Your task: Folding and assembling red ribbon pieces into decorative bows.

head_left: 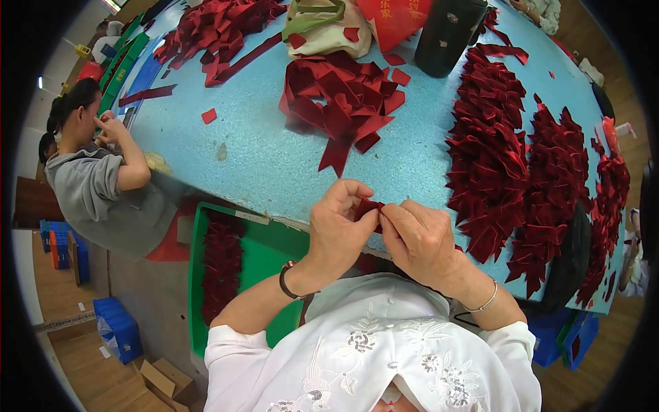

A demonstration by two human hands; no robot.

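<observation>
Between my two hands, at the table's near edge, is a small dark red ribbon piece (368, 208), mostly hidden by my fingers. My left hand (338, 223) pinches it between thumb and fingers. From the other side my right hand (419, 233) closes on it too, thumb and forefinger together. Just beyond my hands lies a loose pile of cut red velvet ribbons (336, 103), one tail pointing toward me. Rows of dark red ribbon bows (487, 151) stand packed together to the right.
A green bin (268, 247) with a row of bows (222, 268) is below the table edge at left. A black bottle (449, 34), a cloth bag (329, 27) and more ribbons (220, 31) occupy the far side of the blue table (226, 165). A co-worker (103, 172) sits at left.
</observation>
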